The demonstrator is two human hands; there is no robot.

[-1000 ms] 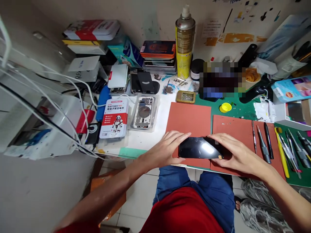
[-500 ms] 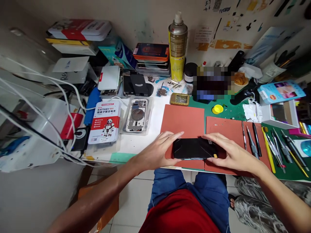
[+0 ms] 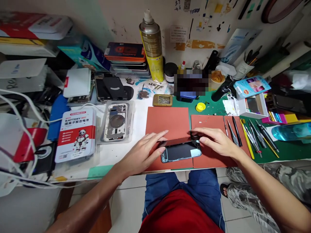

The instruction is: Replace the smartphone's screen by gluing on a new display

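Note:
A phone with a light-blue frame lies open on the red-brown mat, its inside facing up. Its dark screen is tilted up along the far long edge, seen nearly edge-on. My left hand has the screen's left end between thumb and fingers. At the other end, my right hand pinches the right end, with the thumb near the phone's corner. How the screen joins the body is too dark to make out.
Tweezers and several other slim tools lie at right. A yellow cap and a small metal tin sit behind the mats. At left are a phone housing in a clear tray and a battery box. A spray can stands behind.
The screen has been raised from the phone's near edge and tipped away, showing the inside. Both hands stay at the phone's ends. The camera view has turned to the right.

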